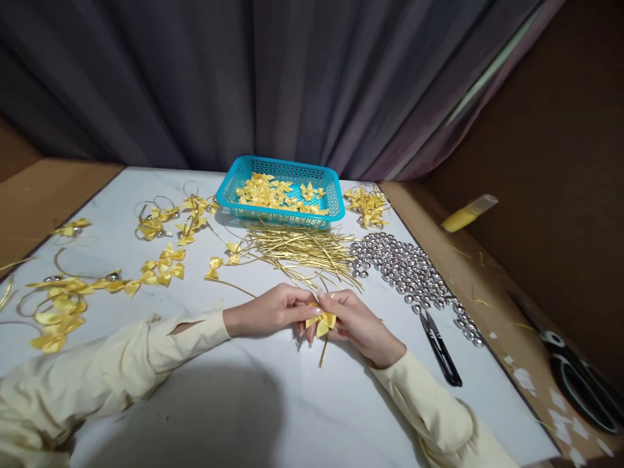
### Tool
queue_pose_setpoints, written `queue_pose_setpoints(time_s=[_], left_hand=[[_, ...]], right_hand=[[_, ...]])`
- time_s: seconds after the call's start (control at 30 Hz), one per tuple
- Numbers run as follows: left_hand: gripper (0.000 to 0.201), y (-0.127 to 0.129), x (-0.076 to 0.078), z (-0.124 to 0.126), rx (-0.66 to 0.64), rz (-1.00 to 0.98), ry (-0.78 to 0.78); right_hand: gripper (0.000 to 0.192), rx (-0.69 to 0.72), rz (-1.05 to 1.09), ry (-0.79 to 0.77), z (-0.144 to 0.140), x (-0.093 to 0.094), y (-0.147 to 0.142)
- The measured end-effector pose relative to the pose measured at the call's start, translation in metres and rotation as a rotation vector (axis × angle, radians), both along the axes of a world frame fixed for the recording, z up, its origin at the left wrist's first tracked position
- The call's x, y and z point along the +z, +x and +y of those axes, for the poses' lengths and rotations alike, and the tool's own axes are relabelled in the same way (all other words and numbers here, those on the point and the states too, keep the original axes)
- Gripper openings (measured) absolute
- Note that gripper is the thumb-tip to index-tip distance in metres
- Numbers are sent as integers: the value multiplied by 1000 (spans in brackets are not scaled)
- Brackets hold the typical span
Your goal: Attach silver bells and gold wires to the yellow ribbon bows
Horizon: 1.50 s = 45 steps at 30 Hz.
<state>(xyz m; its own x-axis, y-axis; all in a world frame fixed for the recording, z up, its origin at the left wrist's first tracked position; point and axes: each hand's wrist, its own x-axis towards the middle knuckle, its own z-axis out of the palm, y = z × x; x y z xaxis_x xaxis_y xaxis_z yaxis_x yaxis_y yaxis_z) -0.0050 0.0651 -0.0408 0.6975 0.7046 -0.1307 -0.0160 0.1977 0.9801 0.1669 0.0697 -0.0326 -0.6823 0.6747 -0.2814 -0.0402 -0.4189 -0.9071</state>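
We have both hands meeting at the desk's near middle: our left hand (270,311) and right hand (358,323) pinch one small yellow bow (320,321) between the fingertips, both closed narrow on it, with a gold wire (323,352) hanging from under the bow down to the desk (273,416). Just beyond the hands lies a heap of gold wires (302,253); right of it a pile of silver bells (409,270), and black snips (439,348) lie near our right wrist. Further back sits a blue basket (331,195) of loose bows; finished bows on wire loops (160,224) spread across the left.

Risk, as we judge it: the bow is tiny and slick, so a loose pinch could let it slip or unfold; a sleeve could drag through the wire heap or set bells rolling.

No brands, labels or writing readable anywhere.
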Motion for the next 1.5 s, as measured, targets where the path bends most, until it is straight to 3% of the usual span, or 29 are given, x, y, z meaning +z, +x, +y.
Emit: queue_pose_setpoints(time_s=[0.27,0.63,0.9,1.2,1.33,1.5], left_hand=[[33,2,2,2,30,-28,-21],[29,2,3,4,35,-39,2],[31,3,2,-2,115,124,274],[29,3,2,-2,76,119,202],[28,2,4,-3,72,134,235],[27,1,4,-2,59,88,149]], right_hand=[[45,-141,85,-92,1,-11,-1],[49,-244,88,-105,1,-7,-4],[52,-220,48,-133,5,-10,-1],[46,-281,-84,128,1,-2,5],[38,-197,-58,125,-1,-1,4],[34,-157,-6,74,-2,0,1]])
